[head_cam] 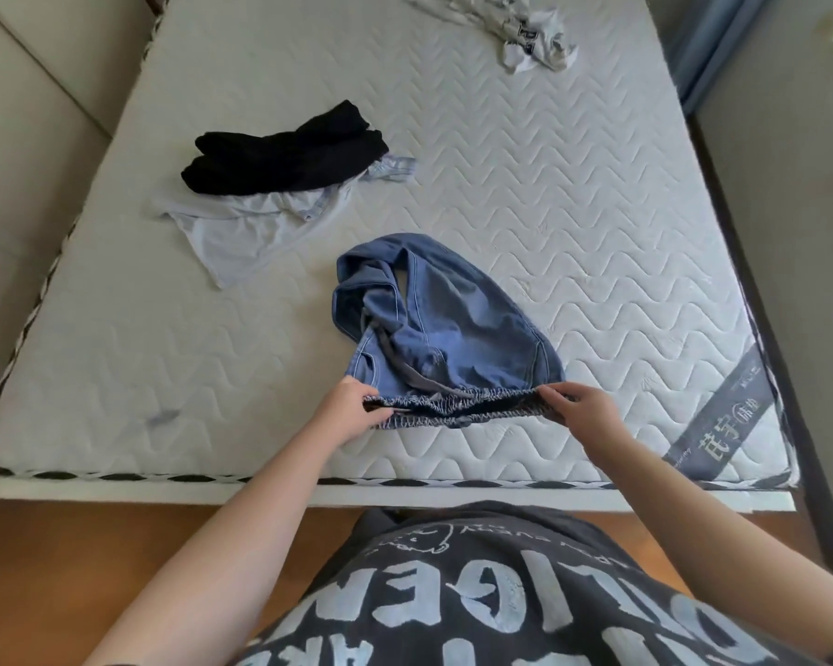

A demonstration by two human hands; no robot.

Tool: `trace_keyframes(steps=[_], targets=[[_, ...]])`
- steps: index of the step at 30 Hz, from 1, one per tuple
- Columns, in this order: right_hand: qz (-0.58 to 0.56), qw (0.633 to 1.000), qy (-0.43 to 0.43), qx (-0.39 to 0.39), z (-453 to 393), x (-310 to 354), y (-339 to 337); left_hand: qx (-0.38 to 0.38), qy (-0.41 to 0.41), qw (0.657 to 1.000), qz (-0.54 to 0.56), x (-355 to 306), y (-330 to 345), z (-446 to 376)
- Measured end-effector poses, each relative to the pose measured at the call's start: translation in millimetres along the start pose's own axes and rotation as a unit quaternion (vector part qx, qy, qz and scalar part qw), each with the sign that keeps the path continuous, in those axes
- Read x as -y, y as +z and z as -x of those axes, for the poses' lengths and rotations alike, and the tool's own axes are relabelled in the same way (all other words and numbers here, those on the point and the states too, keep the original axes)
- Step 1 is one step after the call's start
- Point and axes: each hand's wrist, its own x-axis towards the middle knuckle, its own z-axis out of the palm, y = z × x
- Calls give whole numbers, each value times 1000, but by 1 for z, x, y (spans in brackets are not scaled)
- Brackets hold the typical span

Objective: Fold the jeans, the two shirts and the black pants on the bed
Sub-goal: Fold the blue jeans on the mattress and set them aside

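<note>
Left hand and right hand each pinch an end of the jeans waistband, near the bed front edge. Legs lie bunched and twisted behind. Risk: lifting now keeps the twist, so the fold comes out crooked. Black pants sit on the pale shirt; white shirt lies far back.
</note>
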Motion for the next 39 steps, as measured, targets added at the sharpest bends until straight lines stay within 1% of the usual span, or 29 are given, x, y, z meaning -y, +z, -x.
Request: trace_keyframes(steps=[2,4,6,7,9,11,13,14,16,17,18,19,21,22,24,26,28,30,32,36,39], targets=[[-16,1000,-2,-12,9,3,8,-16,6,1000,10,10,-2,1],[-38,999,8,-30,15,4,14,-52,-1,998,48,20,-9,3],[-91,994,35,-43,18,4,18,-91,6,991,98,29,-18,5],[-136,988,51,-44,21,5,19,-101,18,987,123,34,-22,7],[-223,971,74,-39,33,14,24,-104,51,977,182,43,-29,9],[-265,961,73,-26,43,19,28,-90,77,961,251,49,-36,11],[-252,967,41,7,52,24,26,-77,88,949,294,54,-45,12],[-221,975,12,35,55,24,23,-68,99,946,300,56,-52,14],[-103,990,-50,88,59,25,13,-44,141,950,276,58,-69,16],[-37,992,-68,98,61,29,9,-31,162,955,246,60,-77,17],[22,992,-85,91,61,33,6,-26,183,960,211,60,-84,16],[80,989,-109,67,61,40,6,-34,199,962,183,59,-89,15],[178,970,-164,-7,57,57,10,-78,202,961,175,49,-99,12],[201,962,-181,-36,54,66,12,-103,198,958,179,42,-104,10],[213,955,-191,-74,45,84,11,-146,198,954,174,27,-121,8],[198,952,-204,-112,35,105,5,-180,214,947,158,10,-143,8],[205,942,-226,-140,32,133,-2,-203,224,942,146,-9,-170,11],[228,932,-248,-130,33,165,-12,-235,237,933,135,-28,-197,16],[224,929,-271,-114,40,197,-22,-271,250,922,119,-48,-228,24],[227,899,-343,-152,57,262,-47,-313,285,901,95,-81,-293,42],[158,893,-380,-182,74,307,-62,-347,316,879,78,-108,-340,61]])
